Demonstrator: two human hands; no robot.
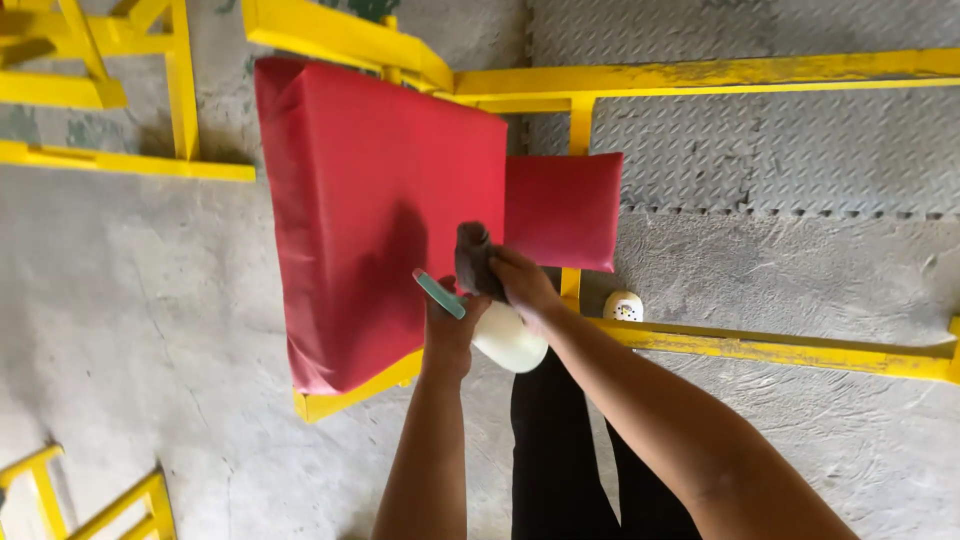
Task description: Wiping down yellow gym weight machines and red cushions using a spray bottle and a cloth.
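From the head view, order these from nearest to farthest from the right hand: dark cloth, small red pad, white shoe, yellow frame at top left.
From the right hand:
1. Dark cloth, in its grip.
2. Small red pad, just above.
3. White shoe, to its right; close to the pad's rank.
4. Yellow frame, far top left.

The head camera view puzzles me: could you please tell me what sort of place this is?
Probably a gym or a workshop for gym equipment: a yellow-painted steel frame carries a large red vinyl pad and a smaller red vinyl pad, standing on bare concrete floor beside grey textured floor mats.
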